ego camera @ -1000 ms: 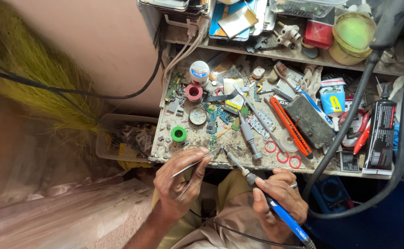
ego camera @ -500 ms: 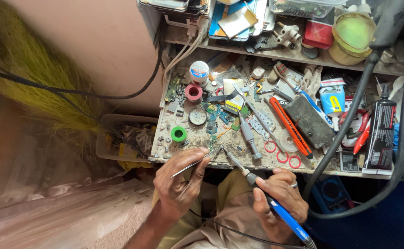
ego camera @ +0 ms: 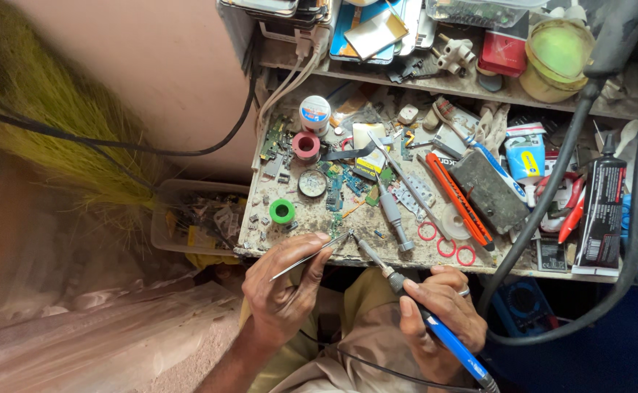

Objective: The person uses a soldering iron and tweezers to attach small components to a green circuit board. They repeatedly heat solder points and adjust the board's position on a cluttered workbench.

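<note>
The left hand (ego camera: pixel 284 291) grips tweezers (ego camera: pixel 310 256) and the right hand (ego camera: pixel 439 313) a blue soldering iron (ego camera: pixel 406 295), tips meeting at the bench edge (ego camera: pixel 406 256). Soldering looks underway; steady tips matter next.

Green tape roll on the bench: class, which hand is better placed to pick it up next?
Probably the left hand. It sits just below the green tape roll, though it holds tweezers. The right hand is farther off and grips the soldering iron.
</note>
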